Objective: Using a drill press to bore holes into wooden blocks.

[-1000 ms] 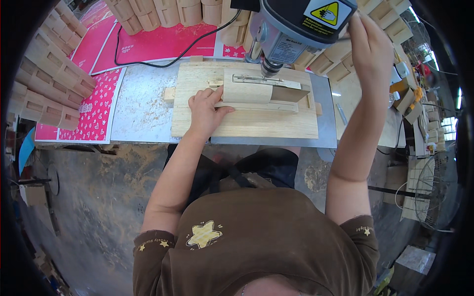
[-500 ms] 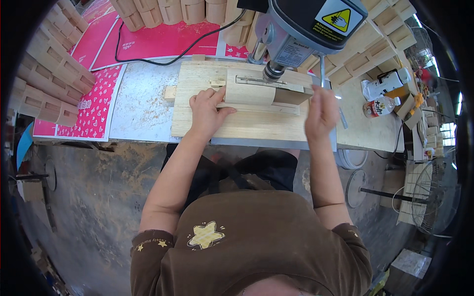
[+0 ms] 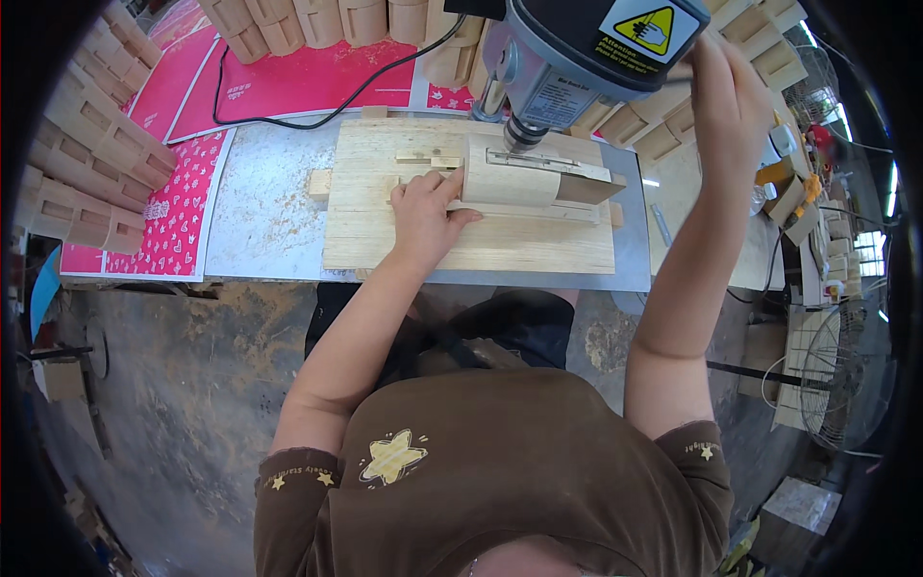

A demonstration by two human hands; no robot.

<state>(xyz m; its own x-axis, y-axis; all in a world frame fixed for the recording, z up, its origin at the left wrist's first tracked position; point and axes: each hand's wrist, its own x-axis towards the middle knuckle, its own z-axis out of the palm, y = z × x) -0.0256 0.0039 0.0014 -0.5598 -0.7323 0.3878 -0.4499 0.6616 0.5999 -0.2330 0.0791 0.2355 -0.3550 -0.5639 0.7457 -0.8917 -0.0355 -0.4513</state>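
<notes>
A pale wooden block with a rounded face and a slotted metal strip along its top lies on a flat wooden board. My left hand grips its left end, with the thumb along the near side. Directly over the strip hangs the chuck of a bench drill press; whether its bit touches the block cannot be made out. My right hand is raised beside the machine's right side, closed around a lever, its fingertips partly hidden by the drill head.
Rows of similar wooden pieces stand at the left and back on pink printed sheets. A black cable runs behind the board. Sawdust lies on the table. A bottle and a fan are at the right.
My right hand has risen from beside the block's right end to the drill press lever. My left hand and the block have shifted right under the chuck.
</notes>
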